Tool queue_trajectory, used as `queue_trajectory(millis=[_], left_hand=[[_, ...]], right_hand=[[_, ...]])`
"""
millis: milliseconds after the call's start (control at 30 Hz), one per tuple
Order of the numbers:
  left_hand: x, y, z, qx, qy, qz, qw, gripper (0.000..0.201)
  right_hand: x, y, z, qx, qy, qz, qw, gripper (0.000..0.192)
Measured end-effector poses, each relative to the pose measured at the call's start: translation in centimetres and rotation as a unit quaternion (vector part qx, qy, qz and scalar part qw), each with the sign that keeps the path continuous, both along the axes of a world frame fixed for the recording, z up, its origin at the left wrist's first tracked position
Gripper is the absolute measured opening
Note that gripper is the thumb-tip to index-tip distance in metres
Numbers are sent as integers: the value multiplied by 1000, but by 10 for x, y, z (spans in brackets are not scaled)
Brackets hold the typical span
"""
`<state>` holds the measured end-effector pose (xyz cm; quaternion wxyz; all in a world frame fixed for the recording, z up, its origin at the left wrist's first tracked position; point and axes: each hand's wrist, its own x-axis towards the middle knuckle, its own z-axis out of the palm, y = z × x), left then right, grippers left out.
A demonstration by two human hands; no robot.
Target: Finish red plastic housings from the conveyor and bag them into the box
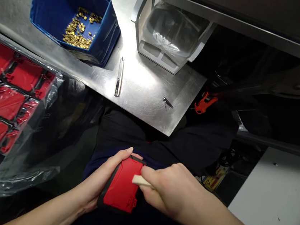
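My left hand point(114, 164) is wrapped round the left edge of a red plastic part with a black border point(122, 185), held over my lap. Its kind is not clear; small hinge-like details show at its lower right corner. Closed in a fist, my right hand point(168, 187) grips a cream-coloured flat stick point(142, 181), whose blunt end points left over the red face. Most of the stick is hidden inside the fingers. Whether its tip touches the part I cannot tell.
On the metal table point(146, 101) lie a utility knife point(119, 76) and nail clippers point(167, 102). Behind them stand a blue bin point(113, 32) of brass pieces and a grey bin point(156, 60) holding a plastic bag. Bagged red parts point(7, 101) fill the left; an orange tool point(205, 103) sits right.
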<state>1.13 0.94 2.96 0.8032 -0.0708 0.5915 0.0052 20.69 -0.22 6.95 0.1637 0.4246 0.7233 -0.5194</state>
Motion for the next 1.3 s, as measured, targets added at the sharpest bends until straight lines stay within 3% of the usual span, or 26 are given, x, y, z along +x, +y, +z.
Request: queue_trajectory(millis=[100, 200, 300, 367, 467, 600, 700, 800, 900, 967, 1067, 1133, 1300], left_hand=[[2, 1, 1, 14, 17, -9, 1000, 49], [2, -1, 4, 13, 22, -1, 1000, 47], [-3, 2, 4, 1, 4, 46, 999, 47], [-9, 8, -1, 37, 7, 83, 996, 48], [-21, 20, -14, 108, 24, 116, 987, 55], [-38, 24, -34, 156, 31, 130, 979, 58], [-45, 17, -44, 166, 9, 150, 975, 57], [-47, 13, -51, 160, -7, 167, 973, 58], [-47, 12, -56, 156, -17, 169, 973, 60], [-48, 12, -57, 162, -23, 167, 972, 60], [-51, 11, -58, 172, -20, 162, 971, 60], [-54, 9, -57, 177, -16, 161, 971, 59], [-60, 6, -54, 183, -7, 162, 970, 57]], right_hand=[[-4, -3, 1, -3, 9, 15, 1000, 19], [-7, 5, 6, 39, 14, 23, 999, 22], [3, 28, 4, 74, 46, -60, 994, 23], [9, 47, -10, 88, 74, -181, 977, 25], [5, 75, -48, 135, 46, -334, 932, 37], [-3, 96, -87, 265, -37, -367, 891, 50], [30, 94, -89, 340, -104, -359, 863, 41], [101, 85, -97, 342, -248, -306, 853, 35], [174, 82, -128, 312, -361, -166, 863, 46], [205, 86, -155, 302, -381, -83, 870, 53], [222, 95, -183, 326, -363, -12, 873, 53], [222, 98, -188, 341, -350, 3, 873, 51], [233, 79, -166, 391, -266, 38, 880, 54]])
